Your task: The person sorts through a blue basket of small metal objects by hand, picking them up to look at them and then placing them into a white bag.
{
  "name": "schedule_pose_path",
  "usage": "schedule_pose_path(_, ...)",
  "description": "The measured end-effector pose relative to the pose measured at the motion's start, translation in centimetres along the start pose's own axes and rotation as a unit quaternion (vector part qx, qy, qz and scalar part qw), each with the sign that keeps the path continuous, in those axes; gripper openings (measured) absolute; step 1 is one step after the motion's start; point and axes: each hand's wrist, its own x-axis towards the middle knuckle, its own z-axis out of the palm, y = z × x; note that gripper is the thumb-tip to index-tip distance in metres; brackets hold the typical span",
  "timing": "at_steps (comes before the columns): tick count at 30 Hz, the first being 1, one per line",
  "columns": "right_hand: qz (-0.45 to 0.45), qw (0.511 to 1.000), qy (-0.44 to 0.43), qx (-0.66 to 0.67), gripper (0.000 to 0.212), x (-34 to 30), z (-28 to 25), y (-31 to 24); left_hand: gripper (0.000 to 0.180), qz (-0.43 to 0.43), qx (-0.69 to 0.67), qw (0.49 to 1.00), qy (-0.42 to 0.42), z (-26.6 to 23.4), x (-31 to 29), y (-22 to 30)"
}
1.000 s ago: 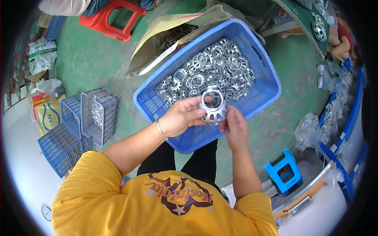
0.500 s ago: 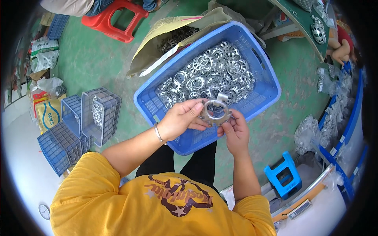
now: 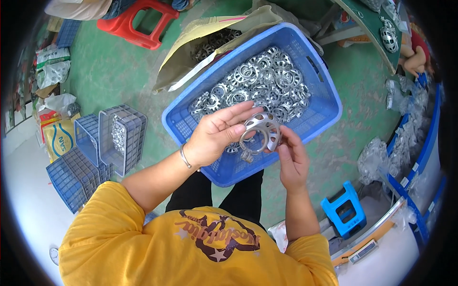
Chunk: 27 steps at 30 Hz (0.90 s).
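Note:
A shiny silver ring-shaped metal part with cut-outs around its band and a small tab at its lower end is held up over a blue plastic basket. My right hand pinches it at its right side, between thumb and fingers. On the other side is my left hand, its fingers stretched out above the ring and its thumb at the left rim. Whether that thumb presses on the metal is hard to see. Many similar silver rings lie heaped in the basket.
Behind the basket stands an open paper sack with more metal parts. Stacked grey-blue crates are at left, a red stool at far left, a blue stool at right. A green table is at far right, near another person's arm.
The ring has been turned, so its cut-out band now shows. My left fingers have straightened and risen away from the part, while my right hand has moved slightly right, keeping its hold.

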Motion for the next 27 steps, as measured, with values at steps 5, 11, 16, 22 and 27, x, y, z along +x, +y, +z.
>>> schedule_pose_path(5, 0.003, 0.998, 0.043, 0.048, 0.038, 0.4, 0.8, 0.3, 0.047, -0.005, -0.022, 1.0, 0.011, -0.1, -0.2, 0.0)
schedule_pose_path(11, 0.034, 0.999, 0.029, -0.021, 0.035, 0.2, 1.0, 2.2, 0.038, -0.041, 0.087, 0.995, 0.014, -1.3, -0.1, 0.0)
schedule_pose_path(16, 0.28, 0.951, 0.016, -0.13, 0.024, -0.5, -0.6, 8.0, 0.024, -0.105, 0.14, 0.968, 0.178, -5.9, 1.5, -0.7)
schedule_pose_path(22, 0.226, 0.827, -0.007, -0.515, 0.028, 2.7, -7.6, 18.4, 0.024, 0.124, 0.008, 0.881, 0.456, -16.6, 7.5, 3.0)
schedule_pose_path(27, 0.265, 0.791, -0.045, -0.55, 0.039, 7.2, -5.5, 22.3, 0.018, 0.004, -0.033, 0.88, 0.474, -25.4, 9.8, 1.4)
